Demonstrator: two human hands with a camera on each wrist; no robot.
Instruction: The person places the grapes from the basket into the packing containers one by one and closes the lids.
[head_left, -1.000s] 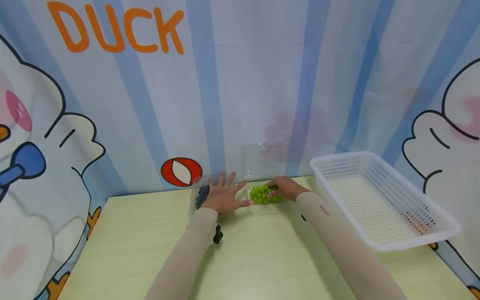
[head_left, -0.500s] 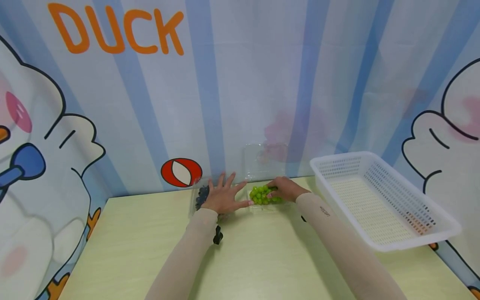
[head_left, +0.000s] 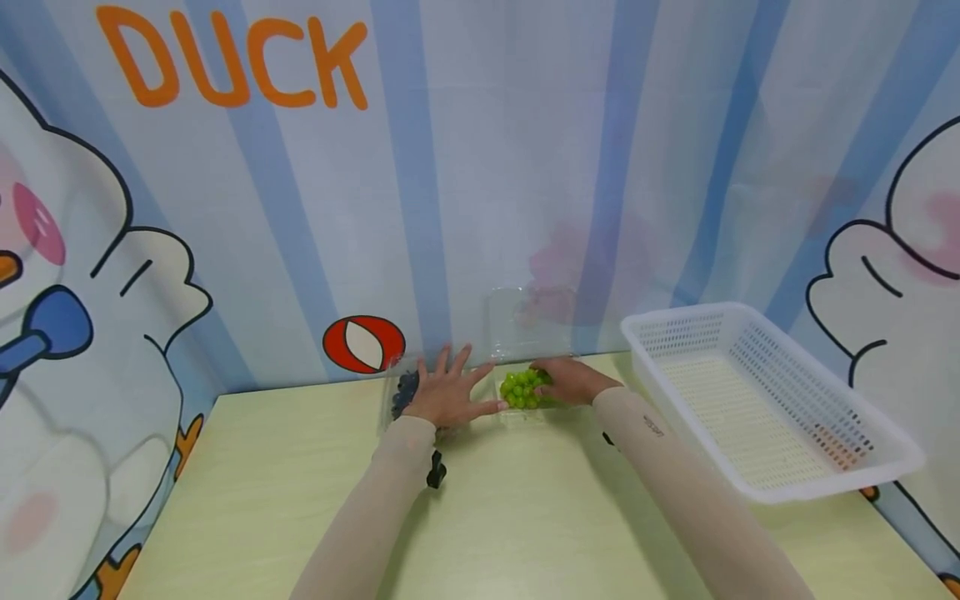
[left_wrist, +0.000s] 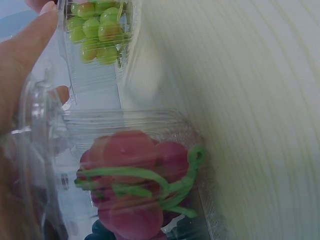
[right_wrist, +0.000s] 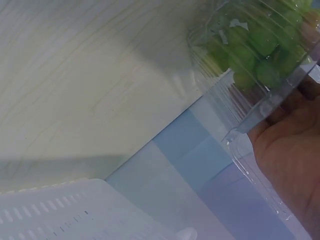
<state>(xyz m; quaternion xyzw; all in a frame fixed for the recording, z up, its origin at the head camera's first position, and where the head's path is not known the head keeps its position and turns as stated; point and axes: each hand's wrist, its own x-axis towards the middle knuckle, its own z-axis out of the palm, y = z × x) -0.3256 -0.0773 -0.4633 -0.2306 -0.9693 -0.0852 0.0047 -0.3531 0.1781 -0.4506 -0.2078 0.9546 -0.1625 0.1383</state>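
My left hand [head_left: 446,400] lies with its fingers spread over a clear plastic box [left_wrist: 165,117]. Inside are red grapes with a green stem [left_wrist: 132,155] and dark blue grapes [head_left: 406,390]. The left thumb reaches the near-left edge of a second clear box [right_wrist: 230,112], which holds a bunch of green grapes [head_left: 521,390]. My right hand [head_left: 573,382] reaches into that box from the right, with fingers curled over the green grapes, gripping them. The fingertips are partly hidden among the grapes. Behind stands the box's transparent lid [head_left: 528,325], raised against the backdrop.
A white perforated plastic basket [head_left: 750,417] stands at the right of the pale wooden table [head_left: 300,467]. A striped cloth backdrop [head_left: 495,167] with printed ducks rises directly behind the boxes.
My right hand has closed further over the green grapes, and the bunch has drawn together toward the left. My left hand has stayed in place.
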